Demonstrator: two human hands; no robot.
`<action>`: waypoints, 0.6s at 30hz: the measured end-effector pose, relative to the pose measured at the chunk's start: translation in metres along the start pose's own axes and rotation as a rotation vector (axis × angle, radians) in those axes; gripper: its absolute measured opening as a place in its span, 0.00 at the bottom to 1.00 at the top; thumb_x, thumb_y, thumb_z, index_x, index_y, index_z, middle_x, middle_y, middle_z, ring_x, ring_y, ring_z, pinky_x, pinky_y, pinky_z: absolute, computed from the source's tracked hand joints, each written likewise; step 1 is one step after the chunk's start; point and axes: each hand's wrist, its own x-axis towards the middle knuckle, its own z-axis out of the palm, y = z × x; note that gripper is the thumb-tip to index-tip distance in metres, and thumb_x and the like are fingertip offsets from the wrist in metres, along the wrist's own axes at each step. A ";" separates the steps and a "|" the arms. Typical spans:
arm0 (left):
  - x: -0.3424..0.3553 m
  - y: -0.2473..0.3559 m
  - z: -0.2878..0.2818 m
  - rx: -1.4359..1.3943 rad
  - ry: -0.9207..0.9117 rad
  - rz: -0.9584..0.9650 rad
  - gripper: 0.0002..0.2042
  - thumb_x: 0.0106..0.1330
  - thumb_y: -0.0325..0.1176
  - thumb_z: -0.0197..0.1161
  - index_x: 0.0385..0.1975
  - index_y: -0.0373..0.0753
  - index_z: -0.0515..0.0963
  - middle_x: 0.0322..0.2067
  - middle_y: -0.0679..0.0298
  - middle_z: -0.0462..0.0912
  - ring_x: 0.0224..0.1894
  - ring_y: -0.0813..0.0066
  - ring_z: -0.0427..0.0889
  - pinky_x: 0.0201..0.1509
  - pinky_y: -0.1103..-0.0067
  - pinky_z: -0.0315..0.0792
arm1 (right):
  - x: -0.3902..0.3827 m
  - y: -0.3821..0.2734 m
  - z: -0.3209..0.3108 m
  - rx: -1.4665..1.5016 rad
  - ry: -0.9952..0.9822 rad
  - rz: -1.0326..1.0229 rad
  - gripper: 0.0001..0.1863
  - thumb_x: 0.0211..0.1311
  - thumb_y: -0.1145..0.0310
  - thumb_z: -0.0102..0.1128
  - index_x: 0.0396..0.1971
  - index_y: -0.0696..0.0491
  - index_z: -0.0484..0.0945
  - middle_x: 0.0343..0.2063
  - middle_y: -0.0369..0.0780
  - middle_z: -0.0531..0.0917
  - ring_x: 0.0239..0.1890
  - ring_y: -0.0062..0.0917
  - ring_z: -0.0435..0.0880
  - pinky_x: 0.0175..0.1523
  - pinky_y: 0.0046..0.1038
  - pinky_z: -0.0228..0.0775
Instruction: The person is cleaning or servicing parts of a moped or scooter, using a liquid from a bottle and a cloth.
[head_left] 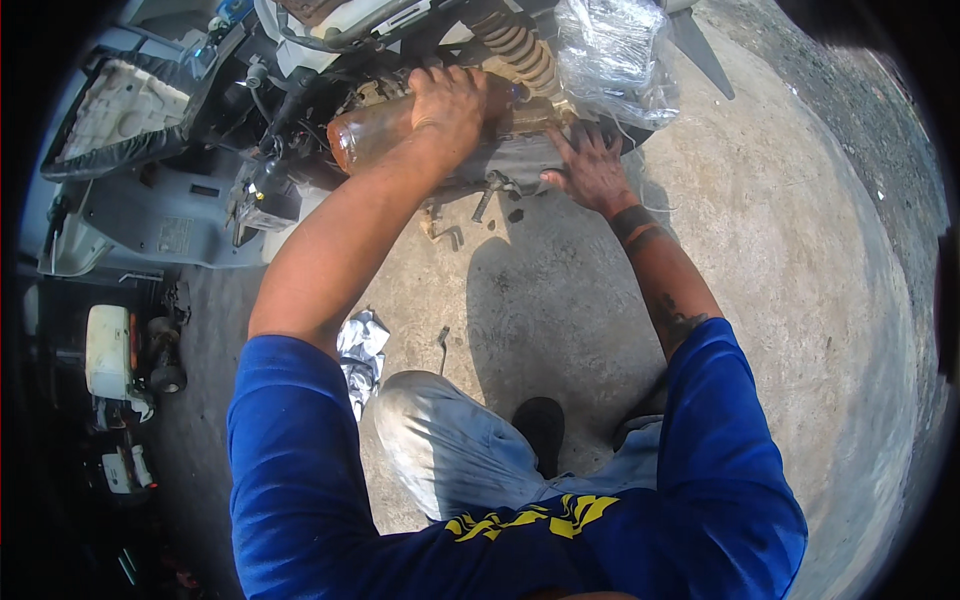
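My left hand [445,112] is wrapped over a clear plastic bottle [363,138] of brownish content, lying sideways across the scooter's mechanical parts. My right hand [590,165] is open, fingers spread, with fingertips at the parts just right of the bottle, beside a dirty tan tube [530,118]. A coiled shock spring [505,50] rises above them, next to a bulky bundle in crinkled clear plastic [610,55]. Below the bottle, a small dark metal lever [484,198] projects from the scooter.
A detached seat [120,112] and grey body panels [175,225] are at left. On the concrete floor [760,270] lie a wrench [442,350] and crumpled silvery material [362,345]. Machines with cream tanks [110,350] stand in shade at lower left. My knee [420,430] is below.
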 end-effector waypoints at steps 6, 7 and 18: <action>-0.015 -0.011 -0.008 -0.155 0.021 -0.091 0.31 0.60 0.35 0.62 0.63 0.35 0.63 0.50 0.49 0.78 0.51 0.49 0.79 0.48 0.50 0.68 | 0.023 -0.017 -0.006 -0.086 -0.045 0.043 0.37 0.65 0.35 0.44 0.65 0.45 0.68 0.67 0.43 0.63 0.69 0.41 0.57 0.65 0.68 0.43; -0.021 -0.017 -0.007 -0.270 -0.016 -0.145 0.31 0.59 0.37 0.64 0.63 0.35 0.64 0.51 0.49 0.78 0.53 0.47 0.79 0.50 0.49 0.68 | 0.025 -0.027 -0.017 -0.054 -0.094 0.078 0.38 0.66 0.34 0.42 0.65 0.47 0.68 0.67 0.43 0.63 0.70 0.42 0.56 0.66 0.67 0.41; -0.164 -0.057 0.067 -1.457 0.199 -0.666 0.41 0.43 0.42 0.82 0.53 0.31 0.65 0.44 0.48 0.81 0.48 0.57 0.82 0.53 0.67 0.76 | 0.038 -0.042 0.014 -0.097 0.038 0.025 0.38 0.67 0.32 0.36 0.68 0.42 0.65 0.72 0.40 0.53 0.73 0.39 0.49 0.69 0.66 0.38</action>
